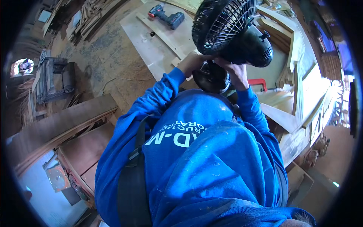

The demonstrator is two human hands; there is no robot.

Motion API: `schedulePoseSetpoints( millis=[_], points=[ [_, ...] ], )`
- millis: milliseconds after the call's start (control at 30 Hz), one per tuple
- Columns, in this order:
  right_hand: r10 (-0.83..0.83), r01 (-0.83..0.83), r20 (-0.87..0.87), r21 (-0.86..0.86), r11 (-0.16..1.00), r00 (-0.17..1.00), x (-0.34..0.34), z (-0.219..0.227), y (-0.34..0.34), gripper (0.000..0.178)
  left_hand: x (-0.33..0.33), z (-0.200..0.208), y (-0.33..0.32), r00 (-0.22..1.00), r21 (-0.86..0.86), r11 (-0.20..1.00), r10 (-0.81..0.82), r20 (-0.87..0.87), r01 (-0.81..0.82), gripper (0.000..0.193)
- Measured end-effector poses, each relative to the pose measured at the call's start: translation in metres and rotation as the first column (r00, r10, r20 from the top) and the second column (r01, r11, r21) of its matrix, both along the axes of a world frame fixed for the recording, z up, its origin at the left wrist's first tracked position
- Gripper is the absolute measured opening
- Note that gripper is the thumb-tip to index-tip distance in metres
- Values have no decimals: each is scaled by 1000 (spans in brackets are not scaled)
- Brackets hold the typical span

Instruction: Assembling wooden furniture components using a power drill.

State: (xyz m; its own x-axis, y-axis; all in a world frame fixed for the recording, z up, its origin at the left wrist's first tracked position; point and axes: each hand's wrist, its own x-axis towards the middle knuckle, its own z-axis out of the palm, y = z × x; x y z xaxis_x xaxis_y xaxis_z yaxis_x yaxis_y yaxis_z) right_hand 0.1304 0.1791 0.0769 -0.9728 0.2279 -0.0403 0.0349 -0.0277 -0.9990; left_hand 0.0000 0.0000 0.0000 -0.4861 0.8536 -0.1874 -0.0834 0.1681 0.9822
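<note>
Strong light is coming in from the right, bleaching the pale boards [317,94] there into white glare. A small opening [23,67] at far left is also glowing, while the floor [109,53] is lying in dimmer, brownish shade. The black fan [223,28] is losing detail in shadow, the blue sweatshirt [211,166] is catching soft highlights, and straight edges are bending and blurring toward the black fisheye rim.

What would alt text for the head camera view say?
A person's bare left hand and right hand hold a black fan in front of a blue sweatshirt. A cordless drill lies beyond; a wooden frame and red clamp are to the right.
</note>
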Motion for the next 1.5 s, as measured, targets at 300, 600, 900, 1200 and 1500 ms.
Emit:
schedulePoseSetpoints(
  millis=[300, 600, 900, 1200, 1500],
  points=[
    [-30, 31, -5, 266, 963, 1000, 9, -26, 9, 41, 10, 101, 3, 982, -328, 945, 73, 176, -12, 47],
    [-124, 114, 23, 252, 961, 992, 24, -17, 10, 50, 12, 33, -2, 994, -160, 983, 98, 40, -91, 41],
    [-455, 517, -349, 105, 850, 819, 9, 16, -13, 29, 67, 84, 8, 705, 432, 685, 170, 689, -587, 61],
    [-240, 336, -266, 883, 327, 933, 49, -30, -12, 36, 82, 29, 25, 507, 206, 796, 143, 850, -569, 43],
    [-126, 150, -97, 836, 528, 987, 65, -69, -12, 46, 79, 24, 14, 464, 134, 884, 101, 880, -448, 53]
  ],
)
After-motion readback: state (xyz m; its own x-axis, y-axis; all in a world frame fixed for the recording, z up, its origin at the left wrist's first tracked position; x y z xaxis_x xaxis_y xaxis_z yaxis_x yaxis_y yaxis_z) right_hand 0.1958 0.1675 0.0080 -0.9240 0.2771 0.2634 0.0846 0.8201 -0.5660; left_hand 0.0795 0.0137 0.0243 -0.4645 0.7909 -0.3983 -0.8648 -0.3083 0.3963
